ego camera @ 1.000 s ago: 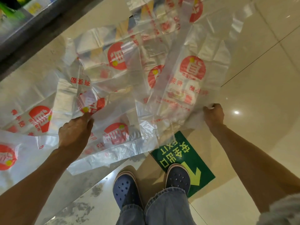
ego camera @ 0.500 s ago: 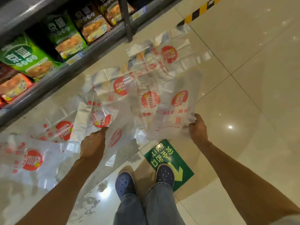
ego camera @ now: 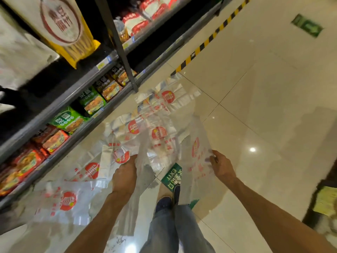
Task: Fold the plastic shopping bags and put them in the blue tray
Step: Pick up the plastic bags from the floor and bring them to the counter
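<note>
Several clear plastic shopping bags (ego camera: 145,114) with red round logos lie spread over the shop floor in front of me. I hold one clear bag (ego camera: 195,157) lifted above the floor between both hands. My right hand (ego camera: 221,166) grips its right edge. My left hand (ego camera: 125,175) grips plastic at its left side, over the pile. More bags (ego camera: 63,199) lie at the lower left. No blue tray is in view.
A metal shelf unit (ego camera: 116,57) stocked with noodle packets (ego camera: 73,121) runs along the left. A green EXIT floor sticker (ego camera: 172,177) lies by my feet (ego camera: 165,202). Yellow-black tape (ego camera: 206,42) marks the floor farther off. A dark stand with yellow paper (ego camera: 326,199) is at the right edge.
The view has risen and pulled back, showing the shelves. Both hands have lifted a bag off the pile; the bag now hangs narrower between them.
</note>
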